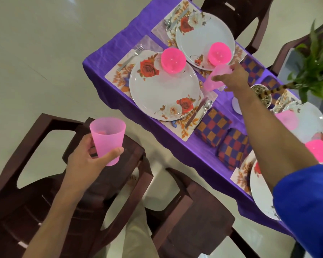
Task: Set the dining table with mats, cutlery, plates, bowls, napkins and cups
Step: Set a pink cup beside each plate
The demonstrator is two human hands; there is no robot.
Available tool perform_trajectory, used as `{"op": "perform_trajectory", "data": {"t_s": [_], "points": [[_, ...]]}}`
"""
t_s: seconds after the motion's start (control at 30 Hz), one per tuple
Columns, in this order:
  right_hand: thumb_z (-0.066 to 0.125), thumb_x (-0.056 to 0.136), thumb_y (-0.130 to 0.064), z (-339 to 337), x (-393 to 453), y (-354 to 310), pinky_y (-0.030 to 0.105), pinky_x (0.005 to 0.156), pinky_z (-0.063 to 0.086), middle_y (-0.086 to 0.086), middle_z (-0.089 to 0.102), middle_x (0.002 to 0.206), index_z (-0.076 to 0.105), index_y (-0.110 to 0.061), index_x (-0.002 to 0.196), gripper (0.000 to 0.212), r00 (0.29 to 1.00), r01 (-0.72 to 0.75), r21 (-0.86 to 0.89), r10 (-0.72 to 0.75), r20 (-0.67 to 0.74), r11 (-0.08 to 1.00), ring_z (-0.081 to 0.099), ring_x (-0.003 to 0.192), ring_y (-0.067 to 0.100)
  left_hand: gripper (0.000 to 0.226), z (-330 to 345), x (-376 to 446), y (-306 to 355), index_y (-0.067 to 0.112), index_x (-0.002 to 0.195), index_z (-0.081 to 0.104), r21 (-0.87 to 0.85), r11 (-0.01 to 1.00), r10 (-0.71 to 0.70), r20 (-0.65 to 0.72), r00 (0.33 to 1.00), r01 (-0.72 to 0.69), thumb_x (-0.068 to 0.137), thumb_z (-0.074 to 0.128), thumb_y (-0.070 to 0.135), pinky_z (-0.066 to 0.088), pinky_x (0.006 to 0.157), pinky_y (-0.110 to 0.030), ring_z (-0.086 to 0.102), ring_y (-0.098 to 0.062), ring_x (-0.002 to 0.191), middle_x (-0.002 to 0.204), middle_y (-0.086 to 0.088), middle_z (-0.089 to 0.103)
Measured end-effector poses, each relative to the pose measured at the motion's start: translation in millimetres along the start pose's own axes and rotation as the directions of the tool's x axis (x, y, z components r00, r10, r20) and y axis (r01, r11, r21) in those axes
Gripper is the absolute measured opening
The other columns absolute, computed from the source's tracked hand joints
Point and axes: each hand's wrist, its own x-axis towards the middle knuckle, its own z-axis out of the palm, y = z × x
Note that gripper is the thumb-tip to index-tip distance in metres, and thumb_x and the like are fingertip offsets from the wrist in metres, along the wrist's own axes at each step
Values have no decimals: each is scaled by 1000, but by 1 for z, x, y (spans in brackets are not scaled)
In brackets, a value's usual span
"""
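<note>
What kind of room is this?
Probably a dining room at home: a table under a purple cloth set with flowered plates, dark chairs around it, and each hand, left and right, holding a pink cup.

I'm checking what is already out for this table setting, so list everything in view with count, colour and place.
tablecloth: one, purple, covering the table.
place mats: four in view, floral, under the plates.
plates: four, white with red roses, on the mats.
bowls: three, bright pink, on plates.
cups: three, pale pink; one on the right-hand plate, one in each hand.
napkins: at least four, checked, folded beside the mats.
cutlery: forks, knives, spoons beside two plates.
plant: one, green, table's right.
chairs: several, dark brown, around the table.
left hand: holds a cup over a chair.
right hand: holds a cup between the two far plates.
</note>
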Motion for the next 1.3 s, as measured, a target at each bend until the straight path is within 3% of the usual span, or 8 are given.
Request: {"op": "perform_trajectory", "data": {"t_s": [0.13, 0.4, 0.53, 0.63, 0.73, 0.87, 1.17, 1.3], "points": [[89, 79, -31, -4, 3, -3, 43, 97, 58, 10, 52, 146, 47, -11, 149, 84, 1000, 16, -65, -14, 22, 998, 57, 129, 28, 75, 5, 0, -1, 34, 134, 56, -5, 1000, 8, 11, 1000, -8, 69, 88, 55, 56, 77, -23, 70, -9, 102, 118, 13, 69], [89, 75, -22, -14, 8, 1, 29, 58, 55, 13, 50, 148, 47, -18, 151, 87, 992, 56, -234, -28, 123, 971, 61, 122, 32, 75, 9, -2, 4, 33, 134, 57, -22, 1000, 15, -4, 1000, -15, 69, 89, 54, 56, 78, -23, 71, -11, 103, 118, 11, 70], [91, 74, -37, -16, 2, -2, 51, 101, 53, 18, 38, 156, 32, -16, 159, 106, 982, 110, -376, -41, 187, 920, 47, 137, 39, 79, 14, -1, 10, 34, 134, 56, -23, 999, 28, 3, 1000, -28, 66, 87, 58, 57, 80, -25, 70, -9, 103, 118, 14, 69], [86, 79, -50, -17, -25, -20, 58, 113, 41, 24, 28, 159, 26, -12, 159, 107, 978, 207, -462, -186, 92, 862, 36, 143, 44, 81, 17, 4, 18, 35, 136, 55, -14, 998, 53, -12, 999, -53, 67, 89, 59, 58, 82, -26, 69, -10, 105, 120, 14, 69], [68, 93, -57, -7, -102, -49, 44, 106, 48, 12, 51, 146, 43, -17, 152, 76, 914, 405, -252, -398, 80, 879, 55, 129, 28, 80, 28, 11, 30, 36, 137, 53, 28, 995, 93, -12, 996, -92, 69, 91, 54, 53, 76, -18, 66, -12, 107, 124, 14, 64], [63, 78, -81, 28, -214, -66, 42, 98, 57, -13, 64, 130, 45, -35, 149, 87, 751, 235, 186, -300, 588, 954, 66, 112, 11, 79, 48, 20, 47, 40, 138, 52, 49, 987, 148, 65, 987, -151, 71, 92, 49, 44, 70, -5, 62, -10, 110, 126, 20, 59], [83, 77, -59, 39, -236, -66, 38, 73, 66, -10, 61, 127, 54, -31, 142, 77, 710, 350, 198, -397, 582, 916, 66, 104, 14, 84, 51, 33, 56, 41, 139, 53, 51, 987, 149, 104, 983, -155, 67, 94, 50, 47, 76, -10, 61, -6, 108, 124, 26, 58], [85, 69, -61, 31, -224, -71, 42, 77, 65, -11, 63, 121, 60, -31, 136, 78, 723, 427, 117, -416, 551, 897, 68, 96, 11, 82, 50, 37, 65, 38, 142, 54, 35, 986, 156, 133, 979, -162, 71, 96, 37, 57, 100, -37, 58, -14, 124, 137, 15, 59]]}}
